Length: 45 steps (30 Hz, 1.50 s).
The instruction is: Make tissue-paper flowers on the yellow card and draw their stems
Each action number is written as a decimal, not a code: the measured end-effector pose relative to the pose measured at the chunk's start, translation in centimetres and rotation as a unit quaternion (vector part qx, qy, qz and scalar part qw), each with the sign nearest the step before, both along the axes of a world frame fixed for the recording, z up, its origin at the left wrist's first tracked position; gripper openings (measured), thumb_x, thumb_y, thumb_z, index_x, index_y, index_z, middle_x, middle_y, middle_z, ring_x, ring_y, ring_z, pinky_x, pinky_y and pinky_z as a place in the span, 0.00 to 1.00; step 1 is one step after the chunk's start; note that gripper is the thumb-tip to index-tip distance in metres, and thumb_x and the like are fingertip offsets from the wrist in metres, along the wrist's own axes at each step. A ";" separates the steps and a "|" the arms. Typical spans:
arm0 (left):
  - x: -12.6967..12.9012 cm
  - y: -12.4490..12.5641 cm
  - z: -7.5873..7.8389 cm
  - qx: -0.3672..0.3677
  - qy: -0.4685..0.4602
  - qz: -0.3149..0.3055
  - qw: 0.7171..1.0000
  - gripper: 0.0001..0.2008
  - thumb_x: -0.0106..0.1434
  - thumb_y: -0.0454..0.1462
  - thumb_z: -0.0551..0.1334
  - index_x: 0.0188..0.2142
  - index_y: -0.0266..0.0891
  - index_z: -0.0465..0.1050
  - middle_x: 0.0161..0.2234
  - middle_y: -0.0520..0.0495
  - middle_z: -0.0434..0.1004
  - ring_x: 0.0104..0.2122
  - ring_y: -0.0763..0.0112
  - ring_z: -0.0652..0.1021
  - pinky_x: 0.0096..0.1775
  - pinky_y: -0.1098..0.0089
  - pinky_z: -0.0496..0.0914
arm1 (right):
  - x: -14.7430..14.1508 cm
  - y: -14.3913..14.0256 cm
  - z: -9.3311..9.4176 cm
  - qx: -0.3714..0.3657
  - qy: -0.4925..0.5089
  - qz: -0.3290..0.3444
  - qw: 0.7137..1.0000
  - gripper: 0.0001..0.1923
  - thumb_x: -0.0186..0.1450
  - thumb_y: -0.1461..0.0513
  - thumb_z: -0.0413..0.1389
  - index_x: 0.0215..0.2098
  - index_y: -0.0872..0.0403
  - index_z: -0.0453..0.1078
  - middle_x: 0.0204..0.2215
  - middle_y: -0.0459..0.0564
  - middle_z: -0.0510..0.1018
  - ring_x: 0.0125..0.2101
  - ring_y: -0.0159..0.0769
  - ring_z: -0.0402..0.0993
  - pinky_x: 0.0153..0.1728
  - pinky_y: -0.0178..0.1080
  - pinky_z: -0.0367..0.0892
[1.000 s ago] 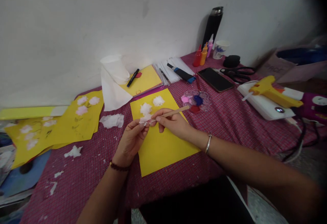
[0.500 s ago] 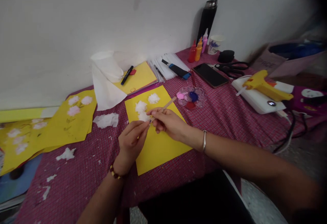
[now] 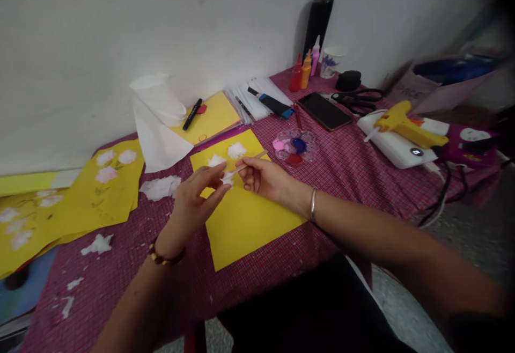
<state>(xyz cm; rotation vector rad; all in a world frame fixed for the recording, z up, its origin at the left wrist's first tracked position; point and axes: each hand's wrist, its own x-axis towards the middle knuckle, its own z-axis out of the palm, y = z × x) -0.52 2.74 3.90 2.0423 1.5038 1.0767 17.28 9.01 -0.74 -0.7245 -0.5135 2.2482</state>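
The right hand (image 3: pixel 265 179) pinches a thin wooden stick (image 3: pixel 260 155) with its thumb and fingers. One end points at the left hand, and the other pokes out over the far right side of the yellow sheet (image 3: pixel 249 229). The left hand (image 3: pixel 191 200) is not gripping anything: its thumb and pointing finger are spread, with a gap between them. A low white puff (image 3: pixel 227 179) shows in that gap, on the sheet; I cannot tell if a fingertip touches it. Two more puffs sit farther up, a left one (image 3: pixel 216 160) and a right one (image 3: pixel 236 150), near the sheet's top edge. The bottom half of the sheet is plain yellow, so there is room to slide a hand there.

Past the sheet's left edge lies a crumpled tissue (image 3: pixel 159 188), just beside the left hand. Past the right edge is a see-through paint tray (image 3: pixel 311 146) with pink, blue and red paint. A wide stretch of checked cloth (image 3: pixel 354 181) lies between the right arm and the phone (image 3: pixel 325 110). The yellow glue gun (image 3: pixel 410 127) lies on a white box (image 3: pixel 398 152), near the table's right end. At the far left, flower pictures (image 3: pixel 116 197) overlap.
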 end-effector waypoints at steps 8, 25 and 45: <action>-4.1 0.7 -5.1 -0.072 0.091 0.011 0.993 0.10 0.57 0.40 0.65 0.38 0.39 0.73 0.33 0.48 0.74 0.29 0.71 0.74 0.30 0.71 0.67 | -0.2 0.4 -1.3 0.259 -0.156 -0.026 0.953 0.12 0.68 0.59 0.53 0.28 0.54 0.70 0.18 0.42 0.73 0.15 0.23 0.63 0.18 0.29 0.59; -3.6 2.4 -6.6 -0.068 0.051 0.043 0.995 0.08 0.57 0.39 0.61 0.23 0.39 0.70 0.25 0.51 0.70 0.28 0.71 0.71 0.32 0.68 0.63 | -0.9 -1.6 -2.2 0.619 -0.347 0.006 0.705 0.13 0.70 0.61 0.47 0.34 0.55 0.72 0.38 0.52 0.78 0.39 0.36 0.74 0.43 0.40 0.66; -3.6 2.4 -6.6 -0.058 0.036 0.040 0.997 0.10 0.58 0.38 0.61 0.22 0.40 0.69 0.24 0.52 0.69 0.28 0.71 0.71 0.33 0.68 0.62 | -0.2 -2.4 -1.6 0.636 -0.345 -0.021 0.690 0.11 0.70 0.60 0.48 0.37 0.53 0.71 0.36 0.49 0.77 0.34 0.32 0.73 0.35 0.37 0.66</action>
